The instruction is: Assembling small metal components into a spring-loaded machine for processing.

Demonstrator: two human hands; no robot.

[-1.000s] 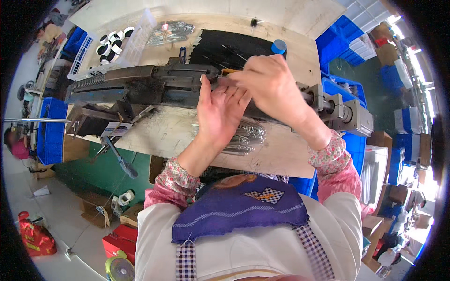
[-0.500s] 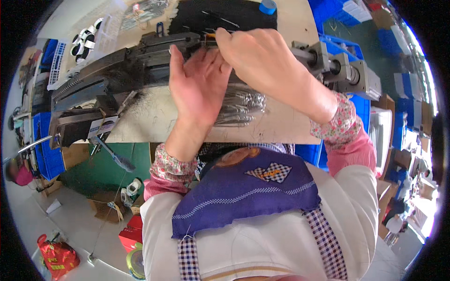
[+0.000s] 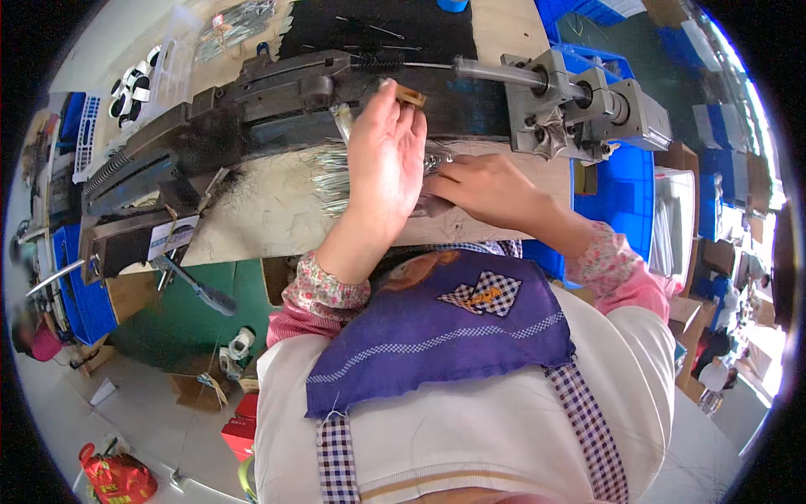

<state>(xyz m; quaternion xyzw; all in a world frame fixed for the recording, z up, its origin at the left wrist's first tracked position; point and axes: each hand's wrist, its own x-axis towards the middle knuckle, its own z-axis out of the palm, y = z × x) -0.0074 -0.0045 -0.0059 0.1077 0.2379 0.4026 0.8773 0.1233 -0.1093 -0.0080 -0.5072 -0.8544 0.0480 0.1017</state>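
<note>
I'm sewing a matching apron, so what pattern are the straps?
The straps are dark-and-white checked, showing best in the head view.

The bare right hand (image 3: 495, 191) has left the bare left hand (image 3: 386, 160) and dropped to the bundle of thin silver wires (image 3: 332, 181) near the table's front edge. The left thumb has drawn closer to its fingers. The grey cylindrical metal rod (image 3: 495, 72) and thin black-bristled wire (image 3: 375, 65), previously covered, now show.

One left hand (image 3: 386, 160) and one right hand (image 3: 491, 191) are showing, with one machine (image 3: 315, 88) beyond and two checked straps (image 3: 338, 462) behind.
</note>
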